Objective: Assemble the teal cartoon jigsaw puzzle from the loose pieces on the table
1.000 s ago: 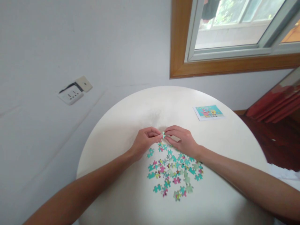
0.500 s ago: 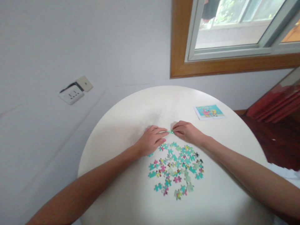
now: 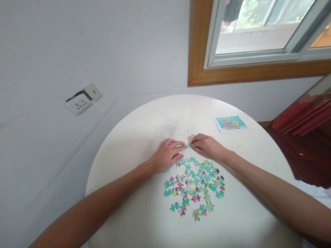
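Note:
Two or so small teal jigsaw puzzle pieces (image 3: 189, 146) lie on the white table between my hands, partly covered by fingertips. My left hand (image 3: 168, 155) rests palm down with fingers stretched out, their tips touching the left end of these pieces; its thumb is held apart. From the right, my right hand (image 3: 207, 146) pinches the other end between thumb and fingers. How the pieces join is too small to tell. Just below the hands, a spread of loose jigsaw pieces (image 3: 196, 198) in teal, pink, yellow and pale green covers the middle of the table.
The round white table (image 3: 129, 137) stands near a wall. A picture card (image 3: 231, 124) with cartoon figures lies at its back right. A wall socket (image 3: 79, 103) is on the left, a wood-framed window (image 3: 200, 72) above, and a red curtain (image 3: 305, 115) at the right.
The hands have stayed almost in place. Between the fingertips the teal pieces have shifted very slightly, with the right fingertips covering them a little differently.

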The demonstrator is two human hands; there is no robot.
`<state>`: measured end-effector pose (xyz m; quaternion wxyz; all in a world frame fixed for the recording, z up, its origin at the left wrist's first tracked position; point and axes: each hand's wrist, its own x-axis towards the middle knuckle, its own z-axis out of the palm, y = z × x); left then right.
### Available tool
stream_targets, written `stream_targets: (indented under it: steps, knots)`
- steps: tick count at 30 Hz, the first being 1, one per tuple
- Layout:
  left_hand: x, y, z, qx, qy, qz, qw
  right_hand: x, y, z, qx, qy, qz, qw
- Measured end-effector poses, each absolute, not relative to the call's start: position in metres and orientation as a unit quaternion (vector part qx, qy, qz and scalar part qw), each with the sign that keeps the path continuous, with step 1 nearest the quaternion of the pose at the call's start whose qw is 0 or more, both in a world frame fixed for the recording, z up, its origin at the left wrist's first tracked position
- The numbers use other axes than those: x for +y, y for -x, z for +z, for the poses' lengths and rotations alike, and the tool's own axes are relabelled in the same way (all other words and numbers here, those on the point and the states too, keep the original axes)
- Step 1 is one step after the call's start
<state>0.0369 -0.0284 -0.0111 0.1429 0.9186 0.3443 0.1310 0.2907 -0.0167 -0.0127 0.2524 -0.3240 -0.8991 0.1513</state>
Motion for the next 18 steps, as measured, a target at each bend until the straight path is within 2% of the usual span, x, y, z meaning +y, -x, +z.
stream_targets:
  steps: [5, 8, 13, 18]
  knots:
    - [-0.028, -0.036, -0.011, 0.34, -0.919, 0.135, 0.146, -0.017, -0.292, -0.011, -0.902, 0.32, 0.15, 0.249]
    - [-0.027, -0.036, -0.011, 0.34, -0.919, 0.132, 0.148, -0.017, -0.294, -0.011, -0.876, 0.345, 0.18, 0.286]
    - [-0.027, -0.034, -0.011, 0.337, -0.919, 0.135, 0.15, -0.011, -0.293, -0.023, -0.765, 0.473, 0.247, 0.36]
    - [-0.021, -0.031, -0.012, 0.336, -0.908, 0.188, 0.166, -0.007, -0.289, -0.033, -0.712, 0.51, 0.271, 0.399]
